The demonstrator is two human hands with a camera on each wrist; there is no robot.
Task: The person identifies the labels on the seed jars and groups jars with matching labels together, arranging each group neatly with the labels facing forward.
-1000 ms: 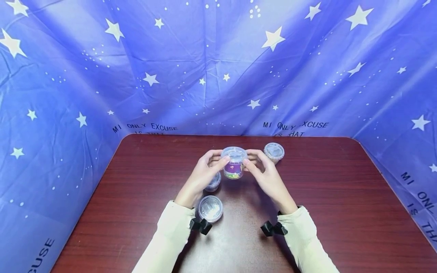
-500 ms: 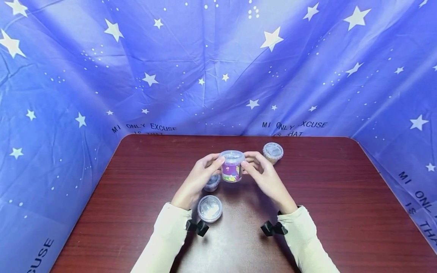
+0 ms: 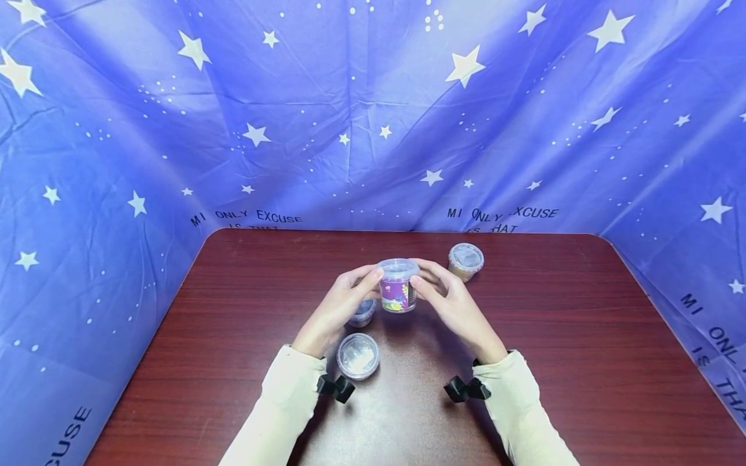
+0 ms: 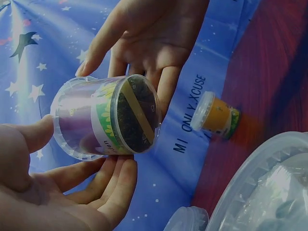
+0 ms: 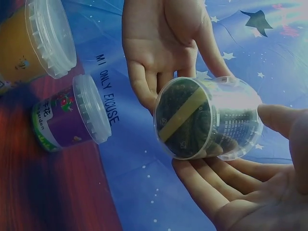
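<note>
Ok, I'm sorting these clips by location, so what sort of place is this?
Probably a makeshift indoor filming booth: star-printed blue fabric encloses the back and sides of a reddish-brown wood-grain table, and a small black device sits at each wrist.

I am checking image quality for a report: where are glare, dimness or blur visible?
Head view: bright glare on the table and the frontmost tub; left wrist view: dimmer, a pale streak on the curtain, the orange tub slightly soft; right wrist view: also dim, a bright reflection on the held tub.

Fine print (image 5: 235, 119) on the held tub (image 5: 204, 118) seems unreadable.
</note>
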